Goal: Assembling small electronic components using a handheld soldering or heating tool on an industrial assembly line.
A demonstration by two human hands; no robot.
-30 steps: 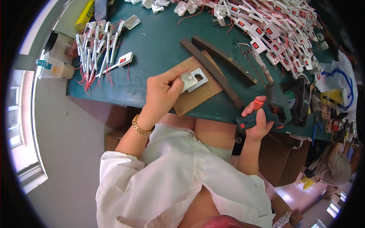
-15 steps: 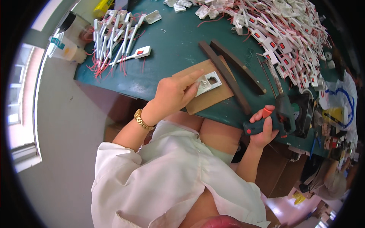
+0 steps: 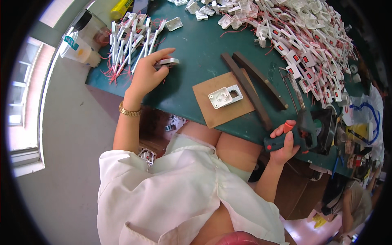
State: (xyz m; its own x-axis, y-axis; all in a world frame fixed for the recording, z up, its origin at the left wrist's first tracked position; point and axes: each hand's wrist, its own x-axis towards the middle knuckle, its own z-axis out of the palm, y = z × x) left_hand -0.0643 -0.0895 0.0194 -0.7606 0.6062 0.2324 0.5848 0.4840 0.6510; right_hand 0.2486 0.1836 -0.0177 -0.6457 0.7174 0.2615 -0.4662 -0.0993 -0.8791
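Note:
My left hand is closed with thumb and fingers round a white plastic switch piece, low over the left of the table. Its fingers partly hide the piece. In my right hand is a dark green soldering gun with an orange trigger, its long metal tip pointing away from me at the table's right front. Between my hands, an open white plastic housing with a dark cutout at its right end lies on a square brown board. No hand touches this housing.
Two dark bars lie beside the board. A big heap of white switch pieces with red wires covers the far right. A wired bundle, cups and a yellow object stand far left. Another person is at lower right.
My left hand has left the housing on the board, moved left and closed on the switch piece that lay there. My right hand still holds the soldering gun.

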